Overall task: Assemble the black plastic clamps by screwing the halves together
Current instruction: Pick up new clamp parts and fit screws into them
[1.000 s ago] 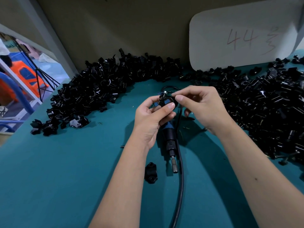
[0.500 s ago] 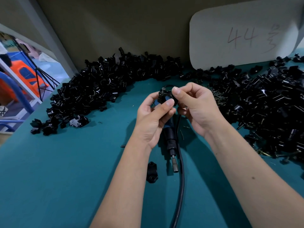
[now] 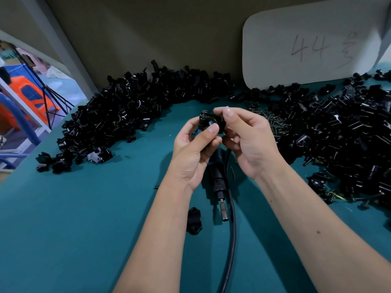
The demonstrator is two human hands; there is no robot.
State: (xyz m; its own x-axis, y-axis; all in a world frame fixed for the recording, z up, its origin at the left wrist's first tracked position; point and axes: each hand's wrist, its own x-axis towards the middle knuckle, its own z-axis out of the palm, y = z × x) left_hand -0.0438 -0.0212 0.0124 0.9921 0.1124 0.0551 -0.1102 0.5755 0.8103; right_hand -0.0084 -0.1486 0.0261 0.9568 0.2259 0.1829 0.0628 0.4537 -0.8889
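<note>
Black plastic clamp, glossy, with small highlights on its edges. Loose clamp half on the table, smoother and duller black plastic. Heaped clamp parts, left, and a second heap, right: the same hard black plastic, glinting where edges catch light. Table cover: matt teal, cloth-like, without sheen. Driver bit: bare grey metal, satin finish. Cable: smooth black rubbery sheath. White board: matt, paper-like face.
</note>
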